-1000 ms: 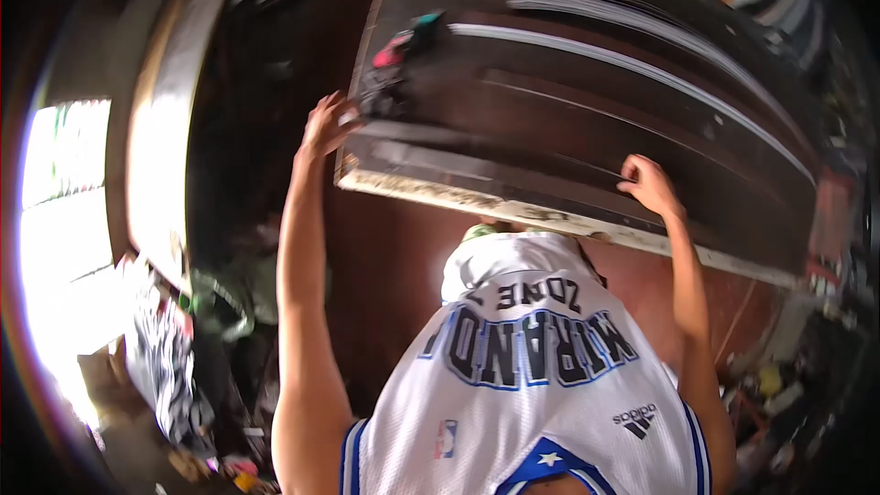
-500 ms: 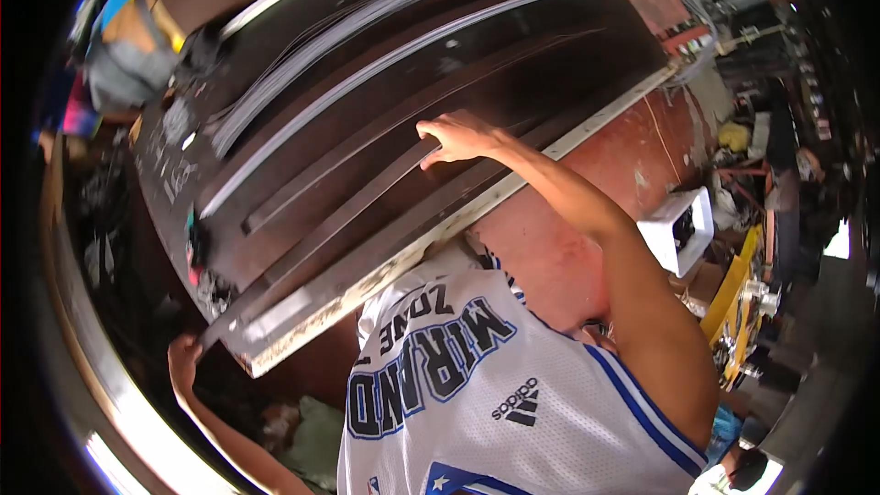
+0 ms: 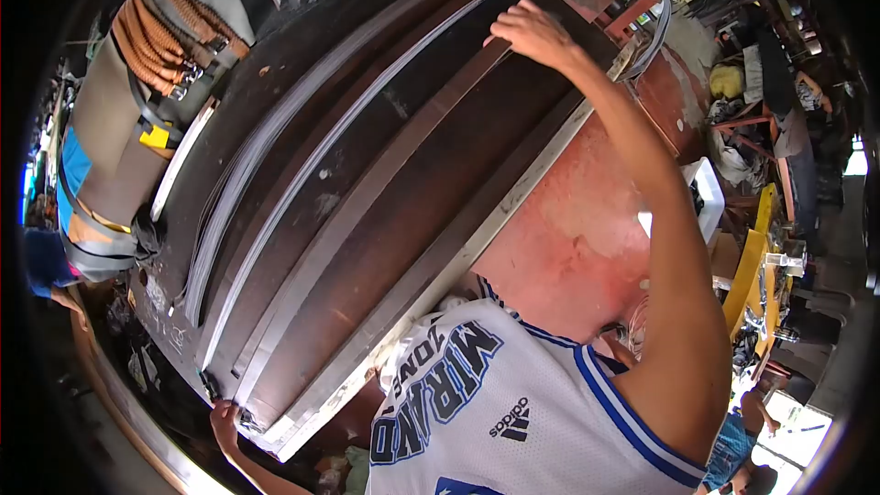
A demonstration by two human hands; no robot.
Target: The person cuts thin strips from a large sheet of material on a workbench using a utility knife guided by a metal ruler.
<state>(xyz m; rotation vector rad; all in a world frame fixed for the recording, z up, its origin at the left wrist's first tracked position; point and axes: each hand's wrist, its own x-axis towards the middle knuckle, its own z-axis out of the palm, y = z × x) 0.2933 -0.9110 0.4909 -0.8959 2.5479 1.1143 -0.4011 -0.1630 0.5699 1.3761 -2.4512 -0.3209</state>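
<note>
Head view: hands well apart, right hand bent over the far end of a dark strip, left hand at its near end; cannot tell how firmly either closes. Strip runs lengthwise over the counter, beside pale strands. Judgement: best handled straight, both ends evenly supported, clear of the strands

The place looks like a workshop. A big, worn table bears a long dark strip and a bundle of thin, pale lengths. Beyond the table lie orange coils; by its right end hangs looped grey cable. Farther right of the table, amid clutter, a yellow frame stands beside metal fittings.
</note>
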